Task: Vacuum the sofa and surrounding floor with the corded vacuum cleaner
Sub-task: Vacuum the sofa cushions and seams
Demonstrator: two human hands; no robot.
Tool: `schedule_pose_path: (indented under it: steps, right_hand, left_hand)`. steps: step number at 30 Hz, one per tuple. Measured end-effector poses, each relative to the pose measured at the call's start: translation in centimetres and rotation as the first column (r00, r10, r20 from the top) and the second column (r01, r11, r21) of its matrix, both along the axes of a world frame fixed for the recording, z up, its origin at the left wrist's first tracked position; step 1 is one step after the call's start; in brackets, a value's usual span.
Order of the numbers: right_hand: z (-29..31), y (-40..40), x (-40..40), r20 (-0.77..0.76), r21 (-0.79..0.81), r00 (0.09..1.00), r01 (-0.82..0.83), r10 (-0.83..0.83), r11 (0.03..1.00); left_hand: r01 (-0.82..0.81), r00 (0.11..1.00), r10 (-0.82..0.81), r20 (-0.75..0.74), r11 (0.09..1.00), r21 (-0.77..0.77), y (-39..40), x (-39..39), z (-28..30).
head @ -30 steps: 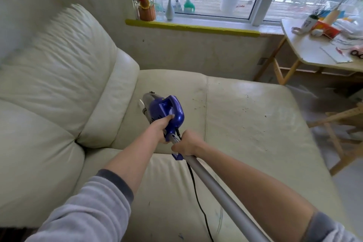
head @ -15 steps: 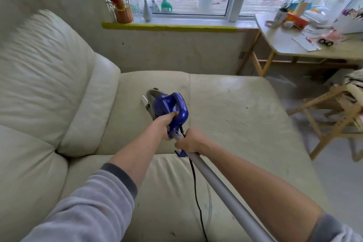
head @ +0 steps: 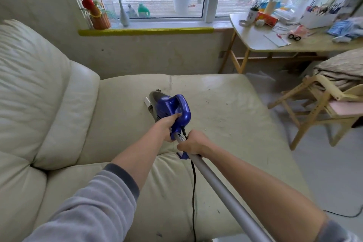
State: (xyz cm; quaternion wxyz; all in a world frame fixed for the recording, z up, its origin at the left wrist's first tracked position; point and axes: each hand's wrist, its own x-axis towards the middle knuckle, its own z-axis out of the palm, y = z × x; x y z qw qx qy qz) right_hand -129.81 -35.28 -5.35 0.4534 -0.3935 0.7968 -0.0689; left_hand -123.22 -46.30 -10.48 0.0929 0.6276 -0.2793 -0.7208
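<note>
Vacuum cleaner [head: 169, 107], stiff and probably light, sits mid-frame nose-down on the sofa [head: 225, 108], left hand [head: 169, 124] curled round its blue handle, right hand [head: 193, 143] gripping the grey tube [head: 225, 196].

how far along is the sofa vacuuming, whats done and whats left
Nothing shows clearly as finished. In hand: the left hand grips the blue vacuum's handle, the right hand holds the grey tube, and the nozzle rests on the sofa seat near the seam. Left: dark crumbs are scattered over the right seat section, and the floor by the wooden chair looks untouched.
</note>
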Motion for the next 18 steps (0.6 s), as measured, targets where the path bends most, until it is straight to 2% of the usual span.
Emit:
schedule_pose_path:
  steps: [18]
  right_hand:
    - [0.1,3.1,-4.5,-0.010,-0.013,0.991,0.137,-0.137,0.991]
  left_hand:
    - [0.161,0.987,-0.161,-0.001,0.987,0.011,2.2,-6.1,0.0]
